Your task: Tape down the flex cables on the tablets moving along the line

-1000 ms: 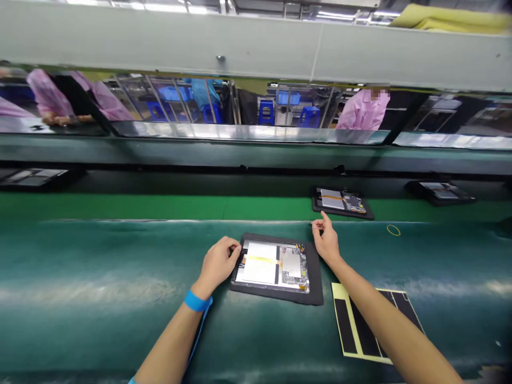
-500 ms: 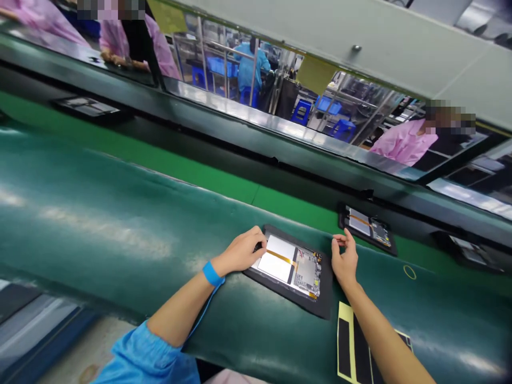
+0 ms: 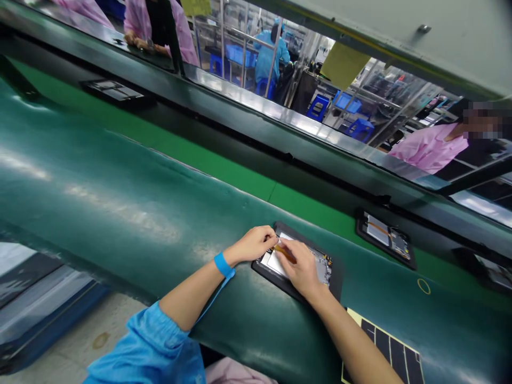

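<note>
An opened tablet (image 3: 323, 265) with white battery cells, an orange flat cable and a circuit board rests in a black tray (image 3: 337, 281) on the green bench. Over the tablet's left part, the fingertips of both hands meet near the end of the flat cable. My left hand (image 3: 256, 244), with a blue wrist strap (image 3: 223, 265) behind it, is closed in a pinch. Thumb and fingers of my right hand (image 3: 304, 266) are also drawn together, covering the tablet's middle. Whatever lies between the fingertips is too small to make out.
A sheet of black adhesive strips (image 3: 394, 346) lies near my right forearm, with a yellow ring (image 3: 424, 286) beyond it. Other trayed tablets (image 3: 386, 234) sit on the green conveyor (image 3: 256, 186) behind the bench edge. Workers in pink (image 3: 430, 146) are across the line.
My right hand has moved left from beside the tray onto the tablet, meeting my left hand. The left hand stays at the tablet's left side. The camera view has shifted slightly.
</note>
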A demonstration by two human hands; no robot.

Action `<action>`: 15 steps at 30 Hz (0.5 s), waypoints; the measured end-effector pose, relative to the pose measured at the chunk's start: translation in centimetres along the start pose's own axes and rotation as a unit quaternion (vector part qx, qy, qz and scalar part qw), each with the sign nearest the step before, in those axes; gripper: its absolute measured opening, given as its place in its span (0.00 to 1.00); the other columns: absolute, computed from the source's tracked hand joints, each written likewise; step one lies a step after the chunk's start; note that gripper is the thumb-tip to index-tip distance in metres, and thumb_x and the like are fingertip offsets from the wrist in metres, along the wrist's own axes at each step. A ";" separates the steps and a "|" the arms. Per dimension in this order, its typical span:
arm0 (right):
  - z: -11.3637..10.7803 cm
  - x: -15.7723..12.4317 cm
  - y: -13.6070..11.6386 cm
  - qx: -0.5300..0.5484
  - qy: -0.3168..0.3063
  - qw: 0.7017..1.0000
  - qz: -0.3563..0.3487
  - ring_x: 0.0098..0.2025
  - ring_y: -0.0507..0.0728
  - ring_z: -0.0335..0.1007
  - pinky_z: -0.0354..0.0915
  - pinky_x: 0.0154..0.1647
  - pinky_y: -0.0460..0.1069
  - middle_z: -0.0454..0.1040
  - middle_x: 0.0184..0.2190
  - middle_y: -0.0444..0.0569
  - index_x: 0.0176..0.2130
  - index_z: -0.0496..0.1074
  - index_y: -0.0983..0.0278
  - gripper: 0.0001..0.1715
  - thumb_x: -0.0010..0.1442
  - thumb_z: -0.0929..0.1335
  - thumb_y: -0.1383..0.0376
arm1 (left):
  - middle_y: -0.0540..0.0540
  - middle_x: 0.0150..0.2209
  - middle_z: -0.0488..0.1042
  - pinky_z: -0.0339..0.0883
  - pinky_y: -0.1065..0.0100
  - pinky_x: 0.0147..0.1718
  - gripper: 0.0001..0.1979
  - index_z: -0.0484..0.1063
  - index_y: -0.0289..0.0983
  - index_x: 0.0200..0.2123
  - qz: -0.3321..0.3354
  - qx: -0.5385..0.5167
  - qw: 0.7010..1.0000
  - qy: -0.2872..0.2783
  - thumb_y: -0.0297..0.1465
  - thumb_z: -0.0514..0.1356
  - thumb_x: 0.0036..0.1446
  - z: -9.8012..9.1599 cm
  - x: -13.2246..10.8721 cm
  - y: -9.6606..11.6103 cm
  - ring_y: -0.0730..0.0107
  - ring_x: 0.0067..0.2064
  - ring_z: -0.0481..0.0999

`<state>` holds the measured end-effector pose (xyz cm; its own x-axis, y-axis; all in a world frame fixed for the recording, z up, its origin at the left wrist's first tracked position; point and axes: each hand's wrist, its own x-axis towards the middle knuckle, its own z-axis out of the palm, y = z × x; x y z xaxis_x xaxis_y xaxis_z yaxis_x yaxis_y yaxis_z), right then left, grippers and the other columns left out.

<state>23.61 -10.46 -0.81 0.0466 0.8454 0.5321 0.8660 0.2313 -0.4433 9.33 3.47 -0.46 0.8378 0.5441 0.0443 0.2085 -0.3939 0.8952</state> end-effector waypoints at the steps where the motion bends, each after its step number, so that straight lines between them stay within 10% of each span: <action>1: 0.0 0.0 0.1 -0.001 0.006 1.000 0.000 0.43 0.60 0.79 0.74 0.46 0.56 0.81 0.43 0.53 0.57 0.72 0.59 0.18 0.69 0.67 0.62 | 0.50 0.28 0.72 0.59 0.69 0.29 0.12 0.71 0.37 0.28 -0.003 -0.002 1.000 0.002 0.35 0.54 0.62 0.1 0.0 0.0 0.70 0.30 0.69; 15: 0.0 0.2 -0.3 -0.068 0.061 0.995 -0.048 0.36 0.56 0.79 0.76 0.49 0.54 0.81 0.34 0.49 0.51 0.74 0.62 0.11 0.69 0.67 0.69 | 0.50 0.32 0.71 0.60 0.67 0.34 0.03 0.69 0.39 0.28 0.001 0.139 0.990 0.040 0.27 0.59 0.55 -0.8 -0.5 1.1 0.67 0.34 0.71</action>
<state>23.32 -10.36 -0.54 0.0138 0.7555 0.6550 0.9286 0.2332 -0.2886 8.74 3.36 0.83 0.7985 0.5951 0.0913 0.3458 -0.5775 0.7396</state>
